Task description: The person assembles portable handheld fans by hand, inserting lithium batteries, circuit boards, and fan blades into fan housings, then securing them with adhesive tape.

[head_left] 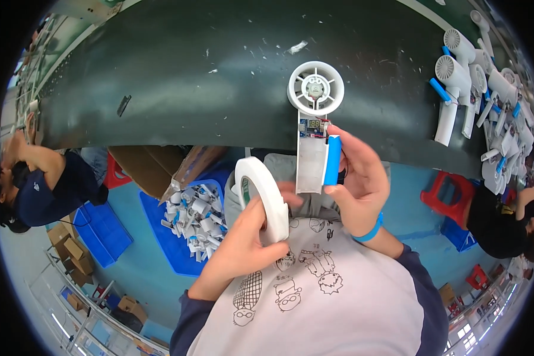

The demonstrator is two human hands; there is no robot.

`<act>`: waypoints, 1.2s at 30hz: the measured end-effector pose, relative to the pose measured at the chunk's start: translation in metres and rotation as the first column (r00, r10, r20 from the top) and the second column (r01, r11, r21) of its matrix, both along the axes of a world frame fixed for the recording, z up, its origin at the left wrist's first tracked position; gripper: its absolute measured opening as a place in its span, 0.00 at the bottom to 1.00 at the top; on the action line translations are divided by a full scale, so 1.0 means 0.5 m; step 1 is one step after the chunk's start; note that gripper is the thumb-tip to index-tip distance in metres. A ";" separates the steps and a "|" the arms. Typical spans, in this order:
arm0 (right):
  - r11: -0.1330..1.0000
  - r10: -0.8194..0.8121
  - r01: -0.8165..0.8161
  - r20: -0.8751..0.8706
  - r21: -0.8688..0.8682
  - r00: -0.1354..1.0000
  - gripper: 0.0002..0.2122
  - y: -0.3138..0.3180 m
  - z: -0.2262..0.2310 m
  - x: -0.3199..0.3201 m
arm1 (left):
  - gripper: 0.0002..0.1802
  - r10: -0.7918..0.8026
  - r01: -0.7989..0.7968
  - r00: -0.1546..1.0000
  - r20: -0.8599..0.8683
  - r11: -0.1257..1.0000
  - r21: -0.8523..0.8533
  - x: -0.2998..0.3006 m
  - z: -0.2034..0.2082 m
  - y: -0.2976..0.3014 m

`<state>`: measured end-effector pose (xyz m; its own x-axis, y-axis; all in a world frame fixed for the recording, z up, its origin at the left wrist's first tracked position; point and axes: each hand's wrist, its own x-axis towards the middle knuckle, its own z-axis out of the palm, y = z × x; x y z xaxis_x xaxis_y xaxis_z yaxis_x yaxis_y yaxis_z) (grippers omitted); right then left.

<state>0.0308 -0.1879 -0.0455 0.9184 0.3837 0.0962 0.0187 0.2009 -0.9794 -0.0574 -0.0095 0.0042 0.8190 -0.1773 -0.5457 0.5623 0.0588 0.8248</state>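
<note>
Spanning the upper half of the frame, a dark green work surface (178, 77) curves from left to right, with a pile of white handheld fan bodies (486, 101) stacked at its upper right. Below its edge, left of centre, a blue bin (160, 237) holds a heap of small white parts (193, 219). At centre, the right hand (356, 190) is closed around the handle of an open white fan (312, 127), fingers wrapped over a blue cylindrical battery (333, 159) against the handle's right side; the round fan head lies on the green surface. Just left of it, the left hand (249, 240) grips a roll of white tape (262, 199), thumb and fingers closed on its rim. A small circuit board (312, 127) shows in the handle's top.
</note>
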 end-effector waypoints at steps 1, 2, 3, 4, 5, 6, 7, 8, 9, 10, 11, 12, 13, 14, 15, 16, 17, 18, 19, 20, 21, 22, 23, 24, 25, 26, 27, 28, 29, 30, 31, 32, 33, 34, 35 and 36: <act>1.000 -0.002 0.002 -0.001 -0.005 1.000 0.32 -0.005 0.003 0.000 | 0.29 -0.002 0.002 1.000 -0.001 1.000 -0.005 0.000 -0.004 -0.007; 0.999 0.046 -0.046 -0.005 -0.002 0.999 0.31 -0.013 0.005 0.001 | 0.31 0.093 -0.092 0.996 -0.001 0.983 -0.159 0.003 -0.009 -0.019; 0.995 0.098 -0.098 -0.008 0.000 0.995 0.31 -0.023 0.009 0.003 | 0.33 0.191 -0.186 0.982 -0.016 0.932 -0.310 0.004 -0.014 -0.031; 0.978 0.163 -0.150 0.086 -0.144 0.983 0.28 -0.033 0.015 0.012 | 0.35 0.209 -0.196 0.978 -0.001 0.914 -0.356 0.003 -0.022 -0.038; 0.977 0.165 -0.151 0.086 -0.150 0.982 0.28 -0.042 0.023 0.020 | 0.35 0.210 -0.196 0.978 -0.001 0.911 -0.362 -0.001 -0.027 -0.040; 0.929 0.251 -0.166 0.234 -0.331 0.939 0.28 -0.048 0.029 0.030 | 0.34 0.224 -0.206 0.975 0.015 0.919 -0.336 -0.003 -0.033 -0.043; 0.853 0.355 -0.145 0.356 -0.501 0.864 0.27 -0.051 0.036 0.037 | 0.33 0.237 -0.217 0.971 0.032 0.926 -0.308 -0.006 -0.040 -0.044; 0.833 0.384 -0.149 0.361 -0.533 0.850 0.24 -0.047 0.044 0.042 | 0.33 0.240 -0.219 0.970 0.032 0.924 -0.313 -0.007 -0.047 -0.043; 0.829 0.386 -0.148 0.361 -0.539 0.849 0.24 -0.046 0.050 0.048 | 0.31 0.216 -0.183 0.974 0.070 0.930 -0.319 -0.008 -0.055 -0.039; 0.794 0.419 -0.092 0.431 -0.601 0.799 0.24 -0.044 0.054 0.056 | 0.29 0.192 -0.148 0.975 0.108 0.935 -0.322 -0.009 -0.060 -0.037; 0.756 0.456 -0.030 0.493 -0.654 0.741 0.24 -0.042 0.060 0.061 | 0.29 0.194 -0.149 0.975 0.109 0.933 -0.326 -0.011 -0.062 -0.037; 0.746 0.467 -0.031 0.489 -0.666 0.737 0.24 -0.040 0.068 0.066 | 0.27 0.206 -0.161 0.974 0.096 0.925 -0.343 -0.012 -0.064 -0.036; 0.744 0.470 -0.032 0.489 -0.667 0.735 0.24 -0.037 0.068 0.066 | 0.25 0.218 -0.175 0.972 0.083 0.917 -0.359 -0.012 -0.065 -0.035; 0.725 0.493 -0.019 0.500 -0.689 0.712 0.24 -0.034 0.069 0.064 | 0.25 0.221 -0.177 0.972 0.084 0.915 -0.361 -0.012 -0.065 -0.034; 0.705 0.516 -0.004 0.509 -0.709 0.689 0.23 -0.031 0.069 0.063 | 0.24 0.229 -0.187 0.971 0.071 0.909 -0.371 -0.011 -0.063 -0.035; 0.704 0.518 -0.004 0.509 -0.711 0.687 0.23 -0.028 0.069 0.062 | 0.24 0.236 -0.197 0.970 0.057 0.903 -0.381 -0.010 -0.062 -0.036; 0.689 0.529 0.007 0.509 -0.725 0.679 0.23 -0.025 0.069 0.061 | 0.24 0.237 -0.198 0.970 0.058 0.902 -0.383 -0.009 -0.062 -0.038; 0.675 0.540 0.017 0.509 -0.737 0.670 0.23 -0.022 0.069 0.060 | 0.24 0.244 -0.204 0.968 0.056 0.898 -0.389 -0.009 -0.062 -0.038; 0.675 0.542 0.015 0.509 -0.738 0.669 0.23 -0.019 0.072 0.059 | 0.24 0.250 -0.209 0.967 0.055 0.895 -0.395 -0.009 -0.062 -0.038; 0.655 0.553 0.028 0.504 -0.756 0.663 0.23 -0.017 0.077 0.058 | 0.24 0.253 -0.211 0.966 0.054 0.894 -0.395 -0.010 -0.062 -0.038; 0.633 0.563 0.044 0.500 -0.772 0.658 0.24 -0.015 0.079 0.057 | 0.24 0.251 -0.215 0.967 0.044 0.895 -0.390 -0.011 -0.062 -0.038; 0.633 0.564 0.044 0.499 -0.773 0.658 0.24 -0.015 0.079 0.056 | 0.25 0.250 -0.218 0.968 0.034 0.897 -0.385 -0.011 -0.062 -0.038; 0.630 0.562 0.064 0.511 -0.774 0.650 0.24 -0.014 0.077 0.056 | 0.25 0.249 -0.217 0.968 0.033 0.897 -0.386 -0.012 -0.061 -0.037; 0.626 0.561 0.084 0.523 -0.775 0.642 0.24 -0.014 0.078 0.056 | 0.25 0.244 -0.216 0.969 0.025 0.897 -0.387 -0.010 -0.059 -0.036; 0.625 0.561 0.086 0.522 -0.776 0.643 0.24 -0.013 0.079 0.055 | 0.25 0.239 -0.214 0.971 0.016 0.897 -0.388 -0.010 -0.059 -0.036; 0.610 0.562 0.101 0.518 -0.786 0.645 0.24 -0.012 0.080 0.053 | 0.25 0.237 -0.212 0.971 0.016 0.896 -0.389 -0.010 -0.060 -0.037; 0.596 0.563 0.114 0.515 -0.795 0.646 0.23 -0.011 0.080 0.051 | 0.26 0.236 -0.209 0.972 0.022 0.899 -0.384 -0.012 -0.063 -0.038; 0.595 0.563 0.116 0.515 -0.795 0.646 0.23 -0.009 0.083 0.050 | 0.27 0.234 -0.205 0.972 0.029 0.902 -0.380 -0.014 -0.065 -0.040; 0.573 0.569 0.133 0.509 -0.809 0.646 0.23 -0.007 0.088 0.049 | 0.27 0.232 -0.204 0.972 0.030 0.902 -0.380 -0.015 -0.066 -0.042; 0.548 0.573 0.152 0.502 -0.822 0.648 0.23 -0.006 0.094 0.047 | 0.28 0.266 -0.231 0.963 0.029 0.881 -0.412 -0.017 -0.065 -0.045; 0.547 0.570 0.156 0.502 -0.823 0.650 0.23 -0.007 0.097 0.049 | 0.29 0.300 -0.257 0.954 0.027 0.859 -0.443 -0.018 -0.065 -0.048; 0.533 0.594 0.124 0.475 -0.837 0.650 0.24 -0.008 0.099 0.054 | 0.29 0.296 -0.253 0.955 0.029 0.859 -0.445 -0.019 -0.067 -0.052; 0.521 0.613 0.096 0.451 -0.848 0.649 0.24 -0.008 0.099 0.061 | 0.29 0.314 -0.269 0.949 0.021 0.844 -0.464 -0.014 -0.072 -0.054; 0.522 0.608 0.104 0.455 -0.846 0.651 0.24 -0.010 0.092 0.061 | 0.30 0.331 -0.284 0.943 0.013 0.828 -0.483 -0.008 -0.075 -0.053; 0.670 0.439 0.085 0.486 -0.737 0.756 0.24 -0.012 0.078 0.059 | 0.30 0.325 -0.276 0.945 0.019 0.832 -0.482 -0.005 -0.075 -0.050; 0.795 0.263 0.090 0.475 -0.600 0.840 0.25 -0.015 0.070 0.055 | 0.30 0.319 -0.275 0.948 0.007 0.830 -0.485 -0.008 -0.073 -0.050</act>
